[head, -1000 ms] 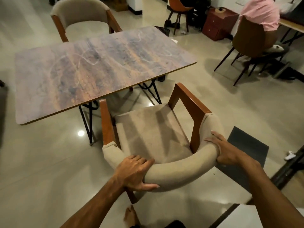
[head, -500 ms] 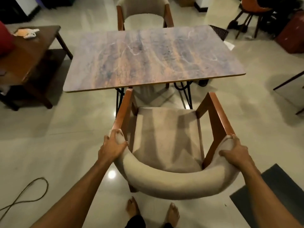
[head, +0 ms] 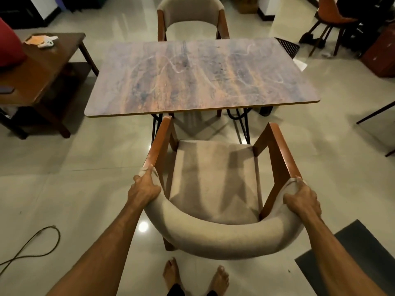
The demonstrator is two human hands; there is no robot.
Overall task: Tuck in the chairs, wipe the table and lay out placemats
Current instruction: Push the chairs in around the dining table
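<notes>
Beige fabric under the fingers (head: 147,175) of both hands. The left hand (head: 144,190) is curled over the left end of the padded backrest (head: 213,238), fingertips reaching where the padding meets the wooden armrest (head: 158,144). The right hand (head: 302,199) is wrapped round the right end the same way, thumb on the inner side and fingers over the top. Both hold the fabric tight, arms stretched forward.

The near chair (head: 215,180) has a beige seat and red-brown wood arms. It faces the counter (head: 203,77) and is pulled out, with the whole seat clear of the near edge. Its left arm tip sits right at that edge and its right arm tip is a bit short of it, so the chair is slightly skewed. The counter top is a bare brown-purple marbled slab on black hairpin legs (head: 245,127).

The far chair (head: 190,16) is the same type, set at the opposite side with its seat partly under the top. Two bare feet (head: 171,274) stand on the glossy tile floor (head: 85,167) just behind the backrest.

To the left is a dark wood side counter (head: 49,67) carrying a small white and orange item (head: 42,40), too small to read, and a dark flat object (head: 6,90). A loose cable (head: 32,246) loops on the floor at lower left. A dark mat (head: 352,253) lies at lower right. A black wire basket (head: 287,47) stands beyond the far right corner, with an orange chair (head: 333,16) at top right.
</notes>
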